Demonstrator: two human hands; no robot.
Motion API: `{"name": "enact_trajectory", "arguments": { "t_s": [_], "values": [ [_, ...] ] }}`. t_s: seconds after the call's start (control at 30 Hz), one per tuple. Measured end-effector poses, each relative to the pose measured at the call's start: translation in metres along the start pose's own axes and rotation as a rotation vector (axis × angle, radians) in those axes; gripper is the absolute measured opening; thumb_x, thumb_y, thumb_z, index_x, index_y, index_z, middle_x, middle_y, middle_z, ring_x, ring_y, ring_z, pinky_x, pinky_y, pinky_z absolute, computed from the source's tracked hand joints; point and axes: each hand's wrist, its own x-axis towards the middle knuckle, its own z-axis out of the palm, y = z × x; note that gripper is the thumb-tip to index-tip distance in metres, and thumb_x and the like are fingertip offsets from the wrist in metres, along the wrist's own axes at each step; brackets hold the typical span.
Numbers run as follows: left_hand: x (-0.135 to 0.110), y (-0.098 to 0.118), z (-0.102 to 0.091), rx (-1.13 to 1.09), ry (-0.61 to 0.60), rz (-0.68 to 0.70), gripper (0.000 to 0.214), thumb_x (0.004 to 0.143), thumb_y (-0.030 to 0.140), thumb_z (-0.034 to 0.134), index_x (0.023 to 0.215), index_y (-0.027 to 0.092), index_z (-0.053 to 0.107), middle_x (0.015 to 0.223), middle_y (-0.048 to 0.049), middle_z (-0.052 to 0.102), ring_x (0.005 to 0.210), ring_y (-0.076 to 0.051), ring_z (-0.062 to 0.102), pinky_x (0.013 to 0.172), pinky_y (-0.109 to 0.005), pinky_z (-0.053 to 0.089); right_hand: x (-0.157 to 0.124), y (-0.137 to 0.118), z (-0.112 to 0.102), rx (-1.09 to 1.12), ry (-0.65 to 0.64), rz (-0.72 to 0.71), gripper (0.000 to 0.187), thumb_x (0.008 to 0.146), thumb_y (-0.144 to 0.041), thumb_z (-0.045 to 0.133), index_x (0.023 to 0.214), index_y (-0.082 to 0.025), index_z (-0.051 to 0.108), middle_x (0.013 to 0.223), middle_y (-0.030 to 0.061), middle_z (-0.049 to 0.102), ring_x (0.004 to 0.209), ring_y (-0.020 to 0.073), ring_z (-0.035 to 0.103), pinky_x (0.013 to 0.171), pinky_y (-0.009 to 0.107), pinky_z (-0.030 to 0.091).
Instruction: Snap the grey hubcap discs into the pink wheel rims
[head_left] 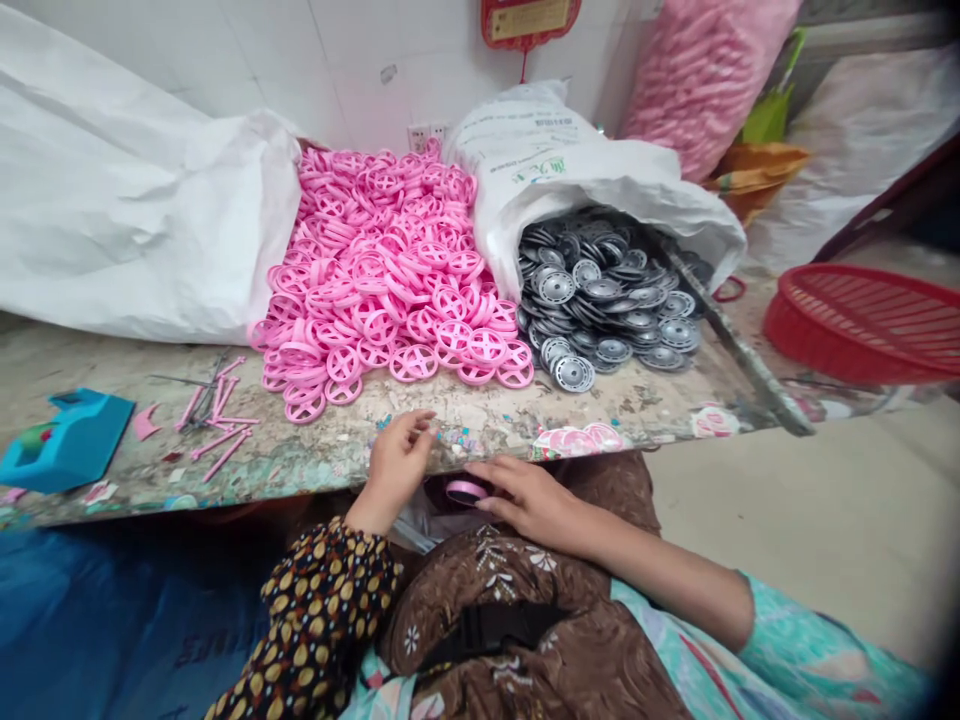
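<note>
My right hand point(529, 503) is just below the table's front edge, its thumb and fingers at the right side of a pink wheel point(466, 491) with a dark centre. Under that wheel, part of a clear plastic bag point(424, 530) shows above my lap. Over the front edge of the table is my left hand point(399, 458), fingers loosely bent and apart, with nothing visible in it. Beyond both hands lies a large heap of pink spoked wheel rings point(390, 270). Grey-black discs point(607, 295) spill from the mouth of a white sack point(502, 215) to its right.
A blue tape dispenser point(79, 440) stands at the left, near several pink sticks point(225, 450). Round pink stickers point(581, 438) lie by the table edge. A metal bar point(739, 355) slants toward me beside a red basket point(862, 320). Another white sack point(142, 210) fills the back left.
</note>
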Motion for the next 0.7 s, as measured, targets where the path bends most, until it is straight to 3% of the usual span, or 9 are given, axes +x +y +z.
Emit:
{"name": "enact_trajectory", "arguments": {
  "t_s": [0.17, 0.27, 0.37, 0.5, 0.7],
  "values": [
    [0.048, -0.004, -0.003, 0.475, 0.194, 0.102, 0.033, 0.083, 0.022, 0.048, 0.114, 0.017, 0.061, 0.097, -0.0092, 0.056, 0.083, -0.020, 0.058, 0.076, -0.034, 0.047, -0.014, 0.016, -0.023, -0.091, 0.203, 0.007, 0.029, 0.092, -0.028, 0.044, 0.115, -0.021, 0.061, 0.101, 0.0093, 0.063, 0.093, 0.0187, 0.060, 0.082, 0.033, 0.048],
    [0.068, 0.001, 0.000, 0.775, 0.162, 0.109, 0.035, 0.083, 0.018, 0.046, 0.116, 0.019, 0.059, 0.104, -0.0128, 0.051, 0.085, -0.024, 0.058, 0.069, -0.034, 0.046, -0.018, 0.038, -0.049, -0.208, 0.367, 0.129, 0.028, 0.091, -0.029, 0.044, 0.108, -0.020, 0.064, 0.097, 0.0087, 0.064, 0.092, 0.0206, 0.060, 0.081, 0.034, 0.048],
    [0.079, 0.005, 0.001, 0.985, 0.059, 0.150, 0.031, 0.085, 0.014, 0.040, 0.105, 0.017, 0.063, 0.102, -0.0142, 0.049, 0.082, -0.025, 0.058, 0.063, -0.033, 0.044, -0.016, 0.061, -0.073, -0.346, 0.546, 0.338, 0.034, 0.088, -0.035, 0.045, 0.112, -0.018, 0.061, 0.102, 0.0110, 0.062, 0.085, 0.0219, 0.060, 0.079, 0.036, 0.047],
    [0.074, 0.008, -0.009, 1.088, -0.027, 0.265, 0.027, 0.087, 0.017, 0.039, 0.097, 0.016, 0.063, 0.098, -0.0134, 0.050, 0.084, -0.025, 0.056, 0.065, -0.033, 0.043, -0.004, 0.080, -0.089, -0.502, 0.655, 0.577, 0.056, 0.084, -0.046, 0.050, 0.129, -0.013, 0.048, 0.109, 0.0166, 0.053, 0.091, 0.0270, 0.057, 0.081, 0.040, 0.045],
    [0.026, 0.009, -0.029, 0.939, -0.206, 0.385, 0.022, 0.086, 0.032, 0.048, 0.093, 0.019, 0.064, 0.097, -0.0108, 0.050, 0.090, -0.024, 0.052, 0.075, -0.035, 0.044, 0.010, 0.089, -0.088, -0.612, 0.596, 0.619, 0.063, 0.080, -0.055, 0.052, 0.128, -0.015, 0.048, 0.106, 0.0156, 0.048, 0.097, 0.0312, 0.052, 0.081, 0.041, 0.043]
  ]
}}
